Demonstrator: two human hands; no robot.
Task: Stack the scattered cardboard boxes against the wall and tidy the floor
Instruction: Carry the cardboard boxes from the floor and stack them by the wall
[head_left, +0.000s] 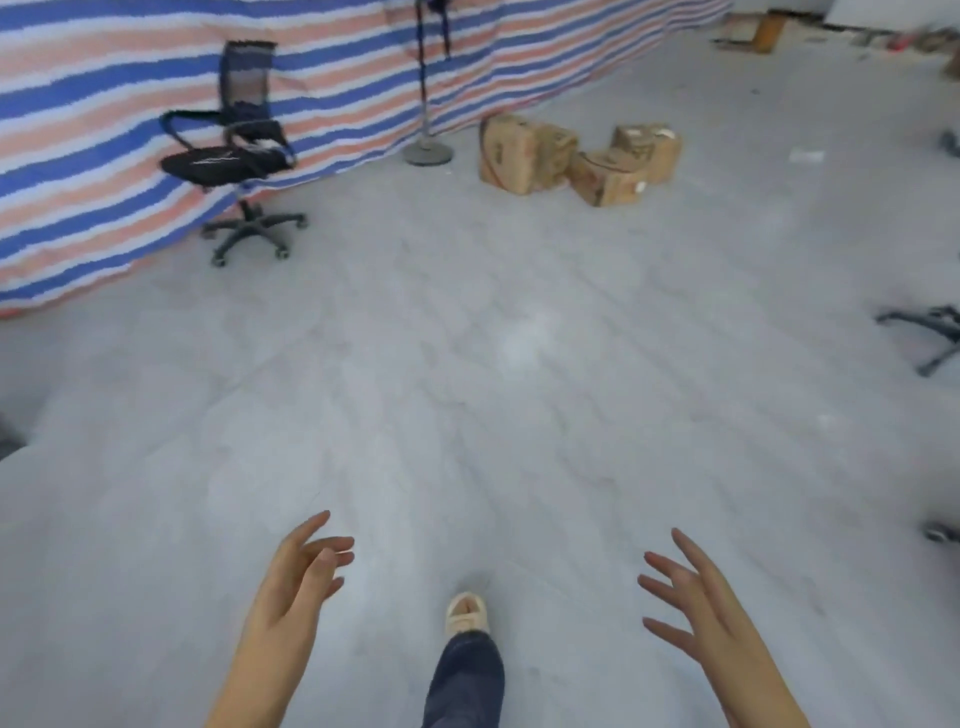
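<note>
- Both hands are being held out low over the grey floor, well apart: the left hand with fingers relaxed and loosely spread, nothing gripped; the right hand likewise splayed and holding nothing.
- Between them, a pale shoe below a dark trouser leg is being set forward, pointing towards the far boxes.
- At far left, a black office chair is being shown standing just beside the striped tarpaulin wall, with a round-based stand further along it.
- Right of the stand, three cardboard boxes are being seen lying in a loose huddle on the floor, near the wall but not stacked; one is tilted against its neighbour. A small pale scrap is lying beyond them.
- At the right edge, another chair base is partly being cut off.
- The approach is judged to be the step in hand. It is best done by the largest box being squared flush to the wall first, as a base, with both hands being placed on opposite sides, and the tilted one being lifted clear rather than dragged.
</note>
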